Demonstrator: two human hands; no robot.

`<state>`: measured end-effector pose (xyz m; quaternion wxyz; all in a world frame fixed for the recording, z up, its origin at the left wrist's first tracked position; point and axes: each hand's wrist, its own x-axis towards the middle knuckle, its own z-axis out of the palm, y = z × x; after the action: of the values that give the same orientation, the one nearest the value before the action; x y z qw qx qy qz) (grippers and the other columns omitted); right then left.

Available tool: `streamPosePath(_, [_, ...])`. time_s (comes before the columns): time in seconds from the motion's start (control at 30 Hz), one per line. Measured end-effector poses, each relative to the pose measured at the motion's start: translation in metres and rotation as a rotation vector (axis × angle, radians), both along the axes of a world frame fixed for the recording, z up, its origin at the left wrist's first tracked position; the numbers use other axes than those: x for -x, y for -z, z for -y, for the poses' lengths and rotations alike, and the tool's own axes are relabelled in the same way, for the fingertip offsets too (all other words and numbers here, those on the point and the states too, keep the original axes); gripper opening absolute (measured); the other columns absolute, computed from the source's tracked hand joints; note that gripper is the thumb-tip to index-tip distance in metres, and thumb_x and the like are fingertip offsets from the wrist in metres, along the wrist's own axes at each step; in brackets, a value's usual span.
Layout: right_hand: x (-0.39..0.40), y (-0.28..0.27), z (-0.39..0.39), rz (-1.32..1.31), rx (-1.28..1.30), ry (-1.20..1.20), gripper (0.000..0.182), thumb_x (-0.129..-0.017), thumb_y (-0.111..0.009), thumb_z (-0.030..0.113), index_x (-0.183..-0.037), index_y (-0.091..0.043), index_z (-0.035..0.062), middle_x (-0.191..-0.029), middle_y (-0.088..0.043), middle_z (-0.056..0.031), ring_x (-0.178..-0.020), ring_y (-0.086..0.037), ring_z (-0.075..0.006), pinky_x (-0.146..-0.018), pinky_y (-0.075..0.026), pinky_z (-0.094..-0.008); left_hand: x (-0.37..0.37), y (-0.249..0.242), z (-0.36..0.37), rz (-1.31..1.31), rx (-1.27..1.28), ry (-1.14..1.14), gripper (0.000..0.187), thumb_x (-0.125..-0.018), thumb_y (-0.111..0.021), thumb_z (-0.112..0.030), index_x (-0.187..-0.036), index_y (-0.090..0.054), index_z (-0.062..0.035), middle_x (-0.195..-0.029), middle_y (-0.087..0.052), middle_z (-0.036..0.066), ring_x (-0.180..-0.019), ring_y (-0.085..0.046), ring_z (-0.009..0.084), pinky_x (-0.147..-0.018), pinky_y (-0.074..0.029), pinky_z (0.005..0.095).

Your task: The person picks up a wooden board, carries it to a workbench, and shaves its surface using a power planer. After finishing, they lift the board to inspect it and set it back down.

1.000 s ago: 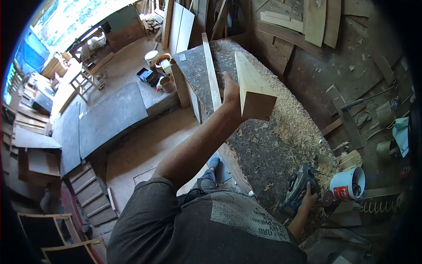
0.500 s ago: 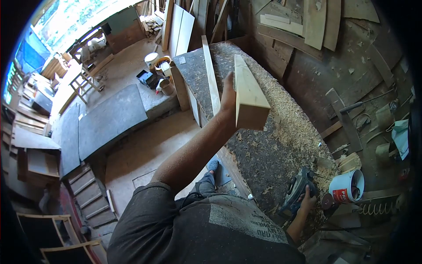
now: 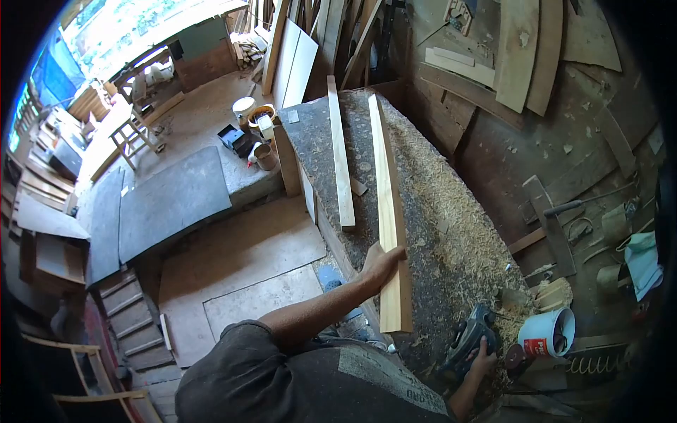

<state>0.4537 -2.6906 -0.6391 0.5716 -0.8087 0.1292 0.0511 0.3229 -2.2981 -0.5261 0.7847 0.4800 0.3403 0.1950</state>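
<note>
My left hand (image 3: 383, 266) grips a long, pale squared timber (image 3: 389, 211) near its close end, fingers wrapped over it. The timber lies along the dark, shavings-strewn workbench (image 3: 423, 282). To its left rests a second pale strip (image 3: 339, 155), with a small wood offcut (image 3: 358, 186) beside it. At the bench's near right, my right hand (image 3: 483, 358) is wrapped on a dark blue power planer (image 3: 468, 338), which sits on the bench top.
A white bucket (image 3: 539, 333) stands right of the planer. Wood shavings (image 3: 458, 204) cover the bench's right side. Beyond the left edge are a black box (image 3: 237, 141), tubs and a grey panel (image 3: 176, 204). Boards (image 3: 296, 60) lean at the back.
The held timber has gone from raised and pointing at the camera to lying lengthwise along the bench. My left hand has come down and nearer. The second strip's near end now shows.
</note>
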Motion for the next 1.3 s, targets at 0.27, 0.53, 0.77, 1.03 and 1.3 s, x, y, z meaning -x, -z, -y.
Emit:
streamPosePath(0.27, [0.004,-0.014,-0.012,-0.032,0.095,0.076,0.042,-0.084,-0.073,0.031,-0.099,-0.056,-0.0044,-0.058,-0.054,-0.0072,-0.042,-0.049,-0.0156,-0.037,-0.039,-0.0301,0.01,0.053,-0.145,-0.193,-0.312,-0.089,0.039,-0.07,-0.067,-0.02,-0.099,-0.062,0.0048,-0.082,-0.066,0.012,-0.067,-0.064,0.02,-0.063,-0.054,0.0336])
streamPosePath(0.53, [0.003,-0.006,-0.01,-0.008,0.146,0.123,0.036,-0.087,-0.07,0.029,-0.093,-0.056,-0.0041,-0.056,-0.053,-0.007,-0.042,-0.048,-0.0154,-0.036,-0.038,-0.0306,0.042,0.163,-0.303,-0.464,-0.519,-0.126,0.052,-0.068,-0.073,-0.02,-0.113,-0.06,0.0025,-0.1,-0.069,0.016,-0.09,-0.067,0.0234,-0.082,-0.053,0.0352])
streamPosePath(0.77, [0.006,-0.009,-0.018,-0.033,0.216,0.255,0.033,-0.087,-0.07,0.028,-0.083,-0.054,0.0003,-0.057,-0.052,-0.0068,-0.043,-0.048,-0.0159,-0.037,-0.04,-0.0311,0.035,0.213,-0.343,-0.782,-0.849,-0.149,0.071,-0.069,-0.075,-0.033,-0.127,-0.05,-0.0008,-0.119,-0.053,0.02,-0.113,-0.052,0.035,-0.098,-0.043,0.0425])
streamPosePath(1.03, [0.007,-0.016,-0.019,-0.044,0.203,0.201,0.034,-0.086,-0.07,0.029,-0.085,-0.057,-0.0017,-0.058,-0.053,-0.0063,-0.043,-0.048,-0.0155,-0.039,-0.041,-0.0308,-0.081,0.157,-0.291,-0.866,-0.925,-0.111,0.086,-0.07,-0.077,-0.045,-0.132,-0.04,0.0016,-0.129,-0.044,0.02,-0.12,-0.045,0.0368,-0.1,-0.041,0.0463])
streamPosePath(1.3, [0.007,-0.009,-0.01,0.004,0.122,0.128,0.035,-0.086,-0.071,0.03,-0.093,-0.06,-0.0024,-0.058,-0.053,-0.005,-0.043,-0.048,-0.0141,-0.039,-0.04,-0.0302,-0.088,0.127,-0.264,-0.532,-0.424,-0.219,0.062,-0.072,-0.074,-0.029,-0.118,-0.047,0.0028,-0.112,-0.059,0.022,-0.105,-0.061,0.0363,-0.091,-0.049,0.0444])
